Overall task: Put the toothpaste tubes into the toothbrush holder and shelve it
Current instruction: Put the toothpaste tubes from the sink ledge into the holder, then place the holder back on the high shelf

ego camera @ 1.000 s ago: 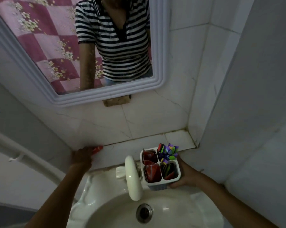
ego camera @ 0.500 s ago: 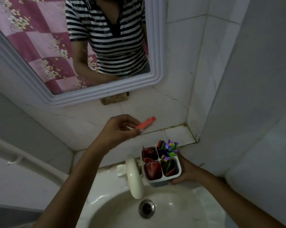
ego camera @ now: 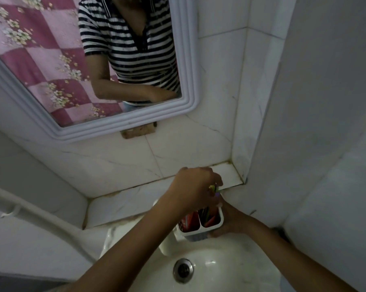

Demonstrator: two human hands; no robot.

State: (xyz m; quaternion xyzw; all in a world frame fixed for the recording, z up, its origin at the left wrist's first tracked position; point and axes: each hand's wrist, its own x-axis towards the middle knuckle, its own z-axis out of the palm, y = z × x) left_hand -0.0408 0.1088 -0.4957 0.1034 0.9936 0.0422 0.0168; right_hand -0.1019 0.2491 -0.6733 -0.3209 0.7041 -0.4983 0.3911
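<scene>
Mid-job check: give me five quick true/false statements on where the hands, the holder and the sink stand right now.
1. The right hand grips the white four-compartment plastic toothbrush holder from its right side. True.
2. The left hand is over the holder's top. True.
3. The holder stands on the tiled ledge. False: it is held over the white ceramic sink.
4. The sink's metal drain is plugged. False: it is open.
5. The holder is empty. False: red and dark items fill the visible compartments.

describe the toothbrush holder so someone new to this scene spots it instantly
Start at the white sink at the bottom; just above its drain, the right hand grips a small container. That toothbrush holder is the only divided white tub, with red tubes and colourful brushes standing inside.
</scene>
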